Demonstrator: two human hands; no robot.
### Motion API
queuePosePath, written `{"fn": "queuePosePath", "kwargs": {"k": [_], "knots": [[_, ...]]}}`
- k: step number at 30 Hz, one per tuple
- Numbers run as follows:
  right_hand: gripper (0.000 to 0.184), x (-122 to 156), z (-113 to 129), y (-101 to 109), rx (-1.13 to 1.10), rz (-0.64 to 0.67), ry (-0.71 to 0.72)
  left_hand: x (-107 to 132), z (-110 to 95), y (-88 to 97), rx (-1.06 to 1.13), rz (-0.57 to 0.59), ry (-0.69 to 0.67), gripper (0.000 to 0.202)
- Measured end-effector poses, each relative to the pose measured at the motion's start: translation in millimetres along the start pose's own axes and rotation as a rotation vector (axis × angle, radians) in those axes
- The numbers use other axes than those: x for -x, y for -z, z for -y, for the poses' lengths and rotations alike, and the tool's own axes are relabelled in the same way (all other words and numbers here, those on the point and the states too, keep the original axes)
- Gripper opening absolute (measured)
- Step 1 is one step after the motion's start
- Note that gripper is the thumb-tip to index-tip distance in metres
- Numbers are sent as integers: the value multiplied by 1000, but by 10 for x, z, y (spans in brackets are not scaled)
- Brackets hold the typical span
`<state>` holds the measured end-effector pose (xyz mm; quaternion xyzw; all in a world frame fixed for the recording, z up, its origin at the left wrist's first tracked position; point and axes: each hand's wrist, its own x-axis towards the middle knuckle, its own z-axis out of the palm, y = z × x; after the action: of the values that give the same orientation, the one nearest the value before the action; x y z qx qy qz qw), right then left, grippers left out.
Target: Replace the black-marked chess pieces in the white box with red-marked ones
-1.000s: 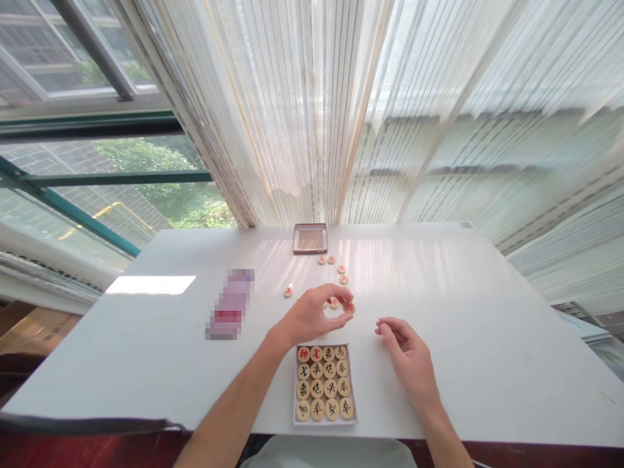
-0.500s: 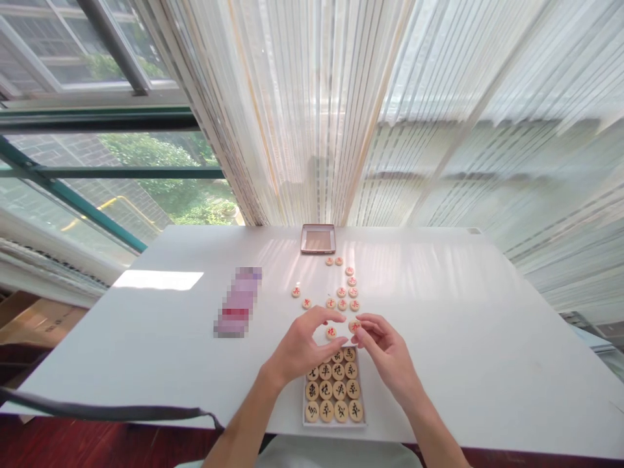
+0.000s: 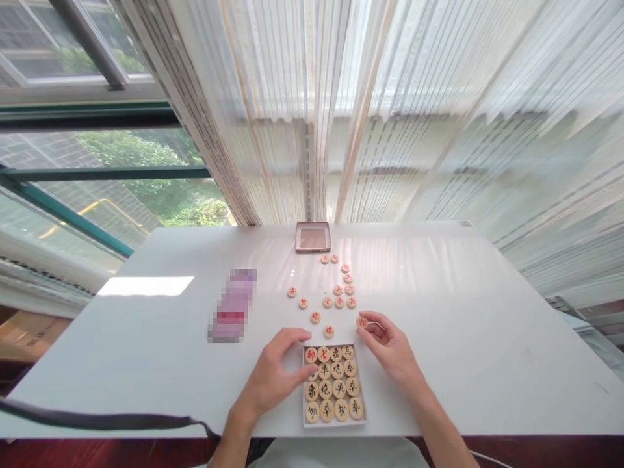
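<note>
Hands work at the near edge of a white table, one on either side of a shallow box packed four across with round wooden chess pieces, most inked black and two in the top row red. The left hand lies palm down against the box's left wall, fingers loosely spread and bent, their tips at the pieces of the left column, thumb stretched toward the top corner. The right hand sits just beside the box's upper right corner, thumb and forefinger pinched narrow on a red-marked disc, low at the tabletop; whether it touches the surface cannot be told. Beyond the box, loose discs with red characters lie scattered toward a small brown tin near the far edge. A blurred purple packet lies well left of them, and striped sheer curtains hang behind the table
</note>
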<state>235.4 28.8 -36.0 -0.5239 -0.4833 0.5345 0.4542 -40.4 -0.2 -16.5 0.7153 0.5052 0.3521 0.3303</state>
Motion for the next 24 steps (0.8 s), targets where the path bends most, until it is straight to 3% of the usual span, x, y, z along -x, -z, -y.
{"fn": "queuePosePath", "kwargs": {"k": [5,24], "knots": [[44,4,-43,3,21,-10,-28,25,-14,-30,-64,79,24,50],[34,91,87,-50,191,43,66,-97,-72,-109,-134,124,31,27]]}}
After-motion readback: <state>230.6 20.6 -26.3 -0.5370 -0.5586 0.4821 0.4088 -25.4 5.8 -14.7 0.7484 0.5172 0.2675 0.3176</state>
